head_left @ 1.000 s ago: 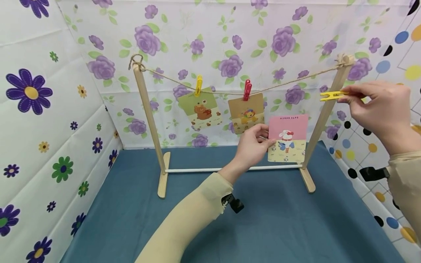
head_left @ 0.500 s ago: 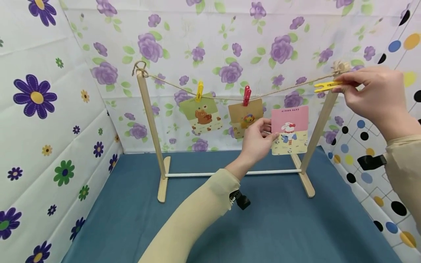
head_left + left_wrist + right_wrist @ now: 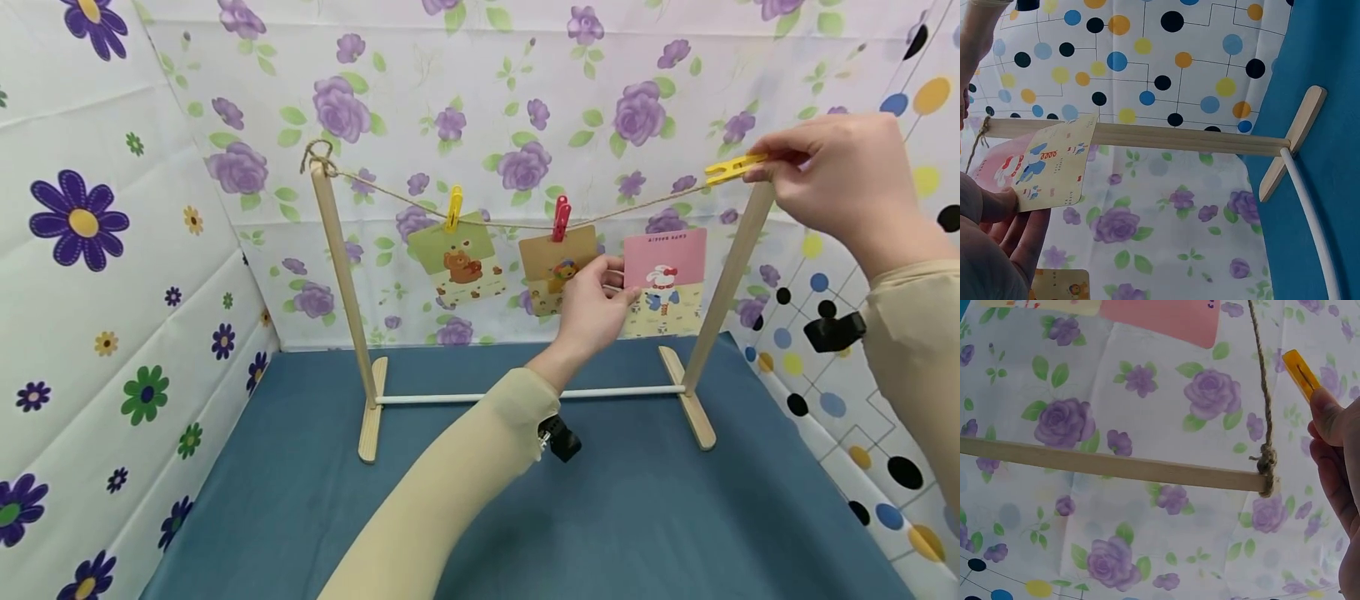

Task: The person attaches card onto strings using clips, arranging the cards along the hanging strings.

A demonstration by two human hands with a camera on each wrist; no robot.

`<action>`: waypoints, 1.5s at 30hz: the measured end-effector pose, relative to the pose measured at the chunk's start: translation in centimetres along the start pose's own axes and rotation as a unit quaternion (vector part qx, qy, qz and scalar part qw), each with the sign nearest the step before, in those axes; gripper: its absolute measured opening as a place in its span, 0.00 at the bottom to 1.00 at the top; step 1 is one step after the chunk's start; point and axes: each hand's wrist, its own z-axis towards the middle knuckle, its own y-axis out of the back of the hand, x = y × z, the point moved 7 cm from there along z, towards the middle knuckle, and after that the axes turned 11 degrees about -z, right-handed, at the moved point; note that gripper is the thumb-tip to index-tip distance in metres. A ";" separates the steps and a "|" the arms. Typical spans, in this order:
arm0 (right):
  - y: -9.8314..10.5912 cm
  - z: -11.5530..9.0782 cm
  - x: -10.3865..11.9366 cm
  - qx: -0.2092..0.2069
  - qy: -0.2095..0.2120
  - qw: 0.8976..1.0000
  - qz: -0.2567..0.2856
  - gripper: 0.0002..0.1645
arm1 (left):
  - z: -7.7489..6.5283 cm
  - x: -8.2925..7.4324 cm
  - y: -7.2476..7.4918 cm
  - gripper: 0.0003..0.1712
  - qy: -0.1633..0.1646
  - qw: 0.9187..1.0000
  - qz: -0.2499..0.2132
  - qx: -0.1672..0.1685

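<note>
My left hand (image 3: 594, 310) pinches the left edge of a pink and cream card (image 3: 666, 279) with a white rabbit on it, below the twine (image 3: 637, 208). Between thumb and fingers, my right hand (image 3: 832, 179) holds a yellow clothespin (image 3: 731, 169) near the twine's right end. In the right wrist view that clothespin (image 3: 1302, 375) stands apart from the twine. A green bear card (image 3: 456, 260) hangs from the twine by another yellow clothespin (image 3: 453, 208). Beside it a brown card (image 3: 542, 258) hangs by a red clothespin (image 3: 561, 219), partly hidden behind my left hand.
A wooden frame with a left post (image 3: 341, 275) and a right post (image 3: 731, 287) carries the twine. A white rod (image 3: 435, 399) joins the feet. The stand is on a blue cloth (image 3: 315, 500), with floral and dotted sheets behind and at the sides.
My right hand has moved up and left with the yellow clothespin, closer to the twine. My left hand has raised the rabbit card and shifted it slightly right.
</note>
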 end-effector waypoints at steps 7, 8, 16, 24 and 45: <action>-0.7 1.5 0.2 0.090 -0.006 0.996 -0.018 0.12 | 0.4 -0.6 -0.4 0.13 -0.007 1.000 0.023 -0.004; -0.9 1.6 0.1 0.104 -0.010 0.994 -0.018 0.12 | 0.4 -0.7 -0.5 0.13 -0.007 1.000 0.023 -0.003; -2.0 1.9 0.1 0.185 -0.035 0.982 -0.013 0.14 | 0.5 -0.7 -0.8 0.12 0.001 1.000 0.015 -0.003; -2.3 2.1 0.9 0.206 -0.003 0.978 -0.045 0.14 | 0.6 -0.4 -0.8 0.12 0.000 1.000 0.012 -0.005; -3.4 1.5 1.5 0.258 0.063 0.964 -0.033 0.11 | 0.2 1.2 -1.4 0.12 -0.006 0.999 0.040 0.014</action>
